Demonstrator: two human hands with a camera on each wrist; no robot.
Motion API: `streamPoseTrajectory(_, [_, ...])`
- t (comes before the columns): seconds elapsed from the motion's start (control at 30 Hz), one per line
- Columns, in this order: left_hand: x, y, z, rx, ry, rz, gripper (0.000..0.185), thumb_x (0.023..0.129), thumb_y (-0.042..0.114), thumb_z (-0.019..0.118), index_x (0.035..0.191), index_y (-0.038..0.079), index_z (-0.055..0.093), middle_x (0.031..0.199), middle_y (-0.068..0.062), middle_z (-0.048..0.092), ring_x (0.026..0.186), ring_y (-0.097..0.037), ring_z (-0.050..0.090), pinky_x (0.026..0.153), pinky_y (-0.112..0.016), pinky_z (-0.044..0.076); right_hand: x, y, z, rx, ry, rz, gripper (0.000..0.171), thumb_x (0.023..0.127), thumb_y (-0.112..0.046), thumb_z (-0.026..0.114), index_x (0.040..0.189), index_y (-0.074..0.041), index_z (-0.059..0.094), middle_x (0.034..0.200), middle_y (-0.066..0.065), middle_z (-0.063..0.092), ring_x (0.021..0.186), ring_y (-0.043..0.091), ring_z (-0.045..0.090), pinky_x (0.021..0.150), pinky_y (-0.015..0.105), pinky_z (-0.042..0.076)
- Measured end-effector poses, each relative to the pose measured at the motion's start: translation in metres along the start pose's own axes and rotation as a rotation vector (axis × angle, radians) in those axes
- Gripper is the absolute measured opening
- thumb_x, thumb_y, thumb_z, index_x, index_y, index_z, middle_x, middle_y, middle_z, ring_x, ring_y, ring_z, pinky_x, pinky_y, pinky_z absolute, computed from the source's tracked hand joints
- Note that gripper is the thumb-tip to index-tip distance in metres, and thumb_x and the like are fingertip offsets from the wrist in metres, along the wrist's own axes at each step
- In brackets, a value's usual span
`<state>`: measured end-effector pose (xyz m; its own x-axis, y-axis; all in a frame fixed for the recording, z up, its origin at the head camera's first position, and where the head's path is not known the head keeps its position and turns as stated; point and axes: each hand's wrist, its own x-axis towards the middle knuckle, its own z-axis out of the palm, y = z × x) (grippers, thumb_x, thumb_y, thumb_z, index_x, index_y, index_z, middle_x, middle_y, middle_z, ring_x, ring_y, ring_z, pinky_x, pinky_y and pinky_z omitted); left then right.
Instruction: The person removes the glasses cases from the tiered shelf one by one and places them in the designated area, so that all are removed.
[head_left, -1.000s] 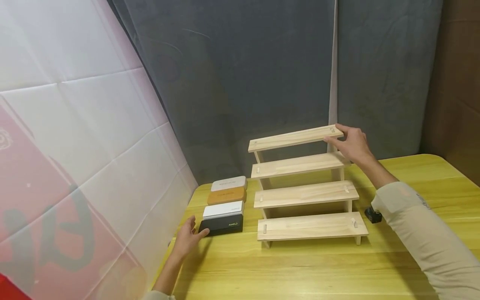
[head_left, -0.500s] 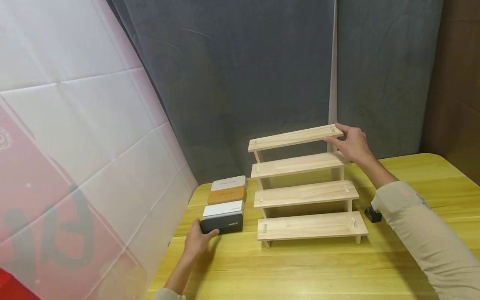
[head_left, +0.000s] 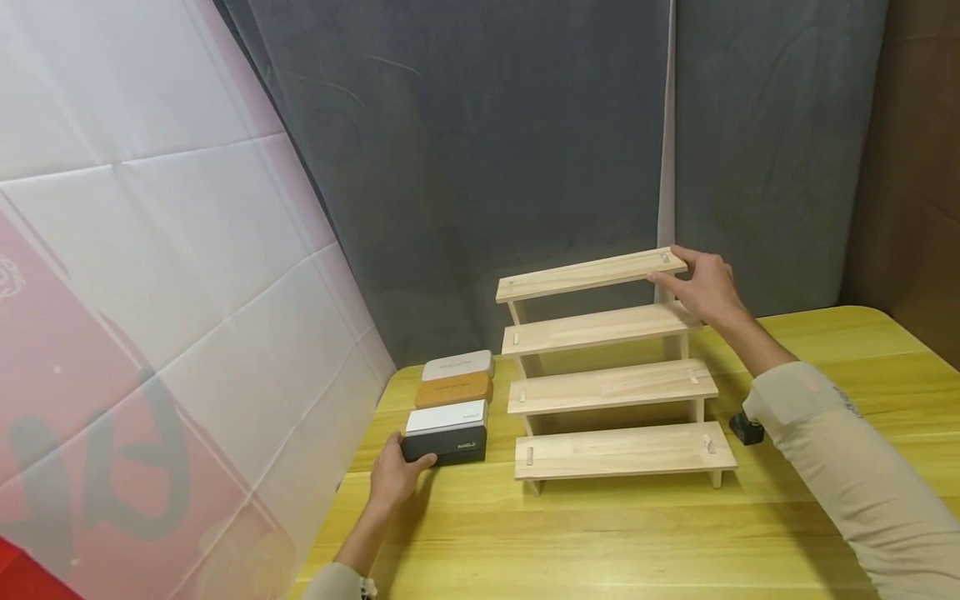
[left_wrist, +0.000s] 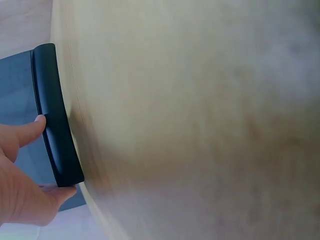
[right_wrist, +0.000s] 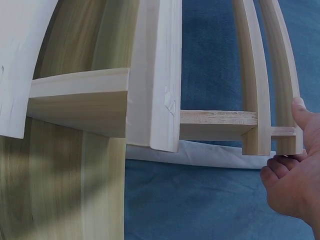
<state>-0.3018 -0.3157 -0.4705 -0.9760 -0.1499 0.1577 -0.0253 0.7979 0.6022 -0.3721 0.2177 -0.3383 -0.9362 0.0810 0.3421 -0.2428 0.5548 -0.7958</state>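
Black and hard-shelled, the case [head_left: 444, 447] sits at the near end of a row on the table [head_left: 615, 533], and the left hand [head_left: 393, 477] has it by its left end: in the left wrist view the thumb lies on one long side and the other fingers [left_wrist: 60, 192] curl round the corner, so the case is pinched between them. It lies flat on the wood, touching the white case [head_left: 446, 418] just behind it. It looks light and rigid, with a smooth skin that could slip; a hold across the short width near the end, as now, seems the safest place to take it.

Over on the other side, the right hand [head_left: 705, 287] holds the right end of the top shelf [head_left: 588, 275] of the rack [head_left: 611, 379]. The thumb lies on the end edge and the fingers [right_wrist: 277, 165] tuck beneath, a loose clasp round the board. The rack is pale bare wood, four stepped shelves, stiff and likely light, so it might tip if pulled from the top.

Behind the white case lie a tan case [head_left: 453, 389] and a grey case [head_left: 457, 365], all four well left of the rack. A small dark thing [head_left: 746, 429] lies by the right sleeve; what it is cannot be told. Grey curtain hangs behind.
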Motion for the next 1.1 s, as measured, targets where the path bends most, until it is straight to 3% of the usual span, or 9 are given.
streamPoseTrajectory(0.23, [0.001,0.003,-0.001,-0.019,-0.011,0.004,0.077,0.094,0.017,0.083,0.148,-0.02,0.041,0.14,-0.041,0.056,0.127,-0.055,0.057,0.107,-0.063,0.048,0.001,0.001,-0.001,-0.004,0.005,0.006,0.08,0.106,-0.041,0.068,0.165,-0.002,0.032,0.162,0.032,0.038,0.138,0.05,0.044,0.104,0.06,0.04])
streamPoseTrajectory(0.47, [0.007,0.003,0.001,-0.014,-0.005,0.013,0.078,0.093,0.017,0.084,0.146,-0.021,0.042,0.139,-0.042,0.056,0.128,-0.056,0.056,0.107,-0.063,0.048,0.001,0.002,-0.001,-0.009,0.002,0.006,0.079,0.106,-0.039,0.068,0.165,0.0,0.031,0.163,0.032,0.036,0.145,0.05,0.039,0.111,0.063,0.038])
streamPoseTrajectory(0.6, [0.012,0.001,0.002,-0.026,-0.011,0.003,0.078,0.093,0.016,0.083,0.147,-0.021,0.041,0.14,-0.041,0.055,0.129,-0.055,0.056,0.108,-0.062,0.048,0.001,0.003,0.0,-0.003,-0.004,0.004,0.079,0.107,-0.038,0.067,0.165,0.0,0.03,0.165,0.031,0.033,0.143,0.049,0.041,0.107,0.06,0.039])
streamPoseTrajectory(0.7, [0.017,-0.001,0.002,-0.05,-0.02,-0.005,0.08,0.093,0.015,0.083,0.15,-0.02,0.038,0.144,-0.041,0.052,0.133,-0.055,0.053,0.111,-0.062,0.046,0.001,0.005,0.0,-0.002,-0.013,0.002,0.08,0.108,-0.039,0.065,0.166,-0.002,0.025,0.167,0.029,0.029,0.147,0.05,0.035,0.111,0.061,0.037])
streamPoseTrajectory(0.77, [0.02,-0.002,0.001,-0.066,-0.026,-0.009,0.082,0.093,0.015,0.084,0.151,-0.019,0.037,0.147,-0.041,0.05,0.135,-0.055,0.05,0.112,-0.063,0.045,0.0,0.006,0.001,-0.005,-0.006,-0.004,0.079,0.108,-0.04,0.063,0.166,-0.003,0.024,0.163,0.032,0.036,0.136,0.05,0.044,0.107,0.059,0.041])
streamPoseTrajectory(0.83, [0.021,-0.001,0.0,-0.075,-0.029,-0.011,0.082,0.093,0.015,0.084,0.152,-0.018,0.037,0.148,-0.04,0.05,0.136,-0.055,0.05,0.112,-0.062,0.045,-0.001,0.008,0.0,0.005,-0.005,0.001,0.08,0.109,-0.042,0.062,0.168,-0.007,0.021,0.164,0.032,0.034,0.14,0.051,0.042,0.114,0.062,0.04])
streamPoseTrajectory(0.93, [0.024,-0.002,0.001,-0.088,-0.03,-0.016,0.082,0.091,0.015,0.085,0.151,-0.017,0.039,0.149,-0.04,0.05,0.137,-0.054,0.049,0.113,-0.062,0.044,-0.005,0.013,0.001,0.057,0.012,0.011,0.08,0.108,-0.045,0.061,0.169,-0.01,0.021,0.165,0.03,0.035,0.142,0.049,0.045,0.117,0.06,0.041])
streamPoseTrajectory(1.0, [0.025,-0.004,0.002,-0.097,-0.027,-0.02,0.082,0.09,0.014,0.086,0.151,-0.017,0.041,0.148,-0.039,0.051,0.137,-0.053,0.05,0.114,-0.061,0.043,-0.008,0.016,0.001,0.117,0.017,0.033,0.082,0.108,-0.047,0.061,0.169,-0.011,0.021,0.17,0.024,0.026,0.152,0.048,0.033,0.121,0.062,0.034])
streamPoseTrajectory(1.1, [0.027,-0.005,0.004,-0.118,-0.025,-0.02,0.084,0.087,0.014,0.088,0.15,-0.017,0.041,0.149,-0.038,0.05,0.139,-0.052,0.048,0.116,-0.061,0.042,-0.015,0.021,0.001,0.205,0.039,0.046,0.081,0.107,-0.047,0.062,0.168,-0.009,0.025,0.169,0.022,0.028,0.154,0.043,0.033,0.122,0.056,0.035])
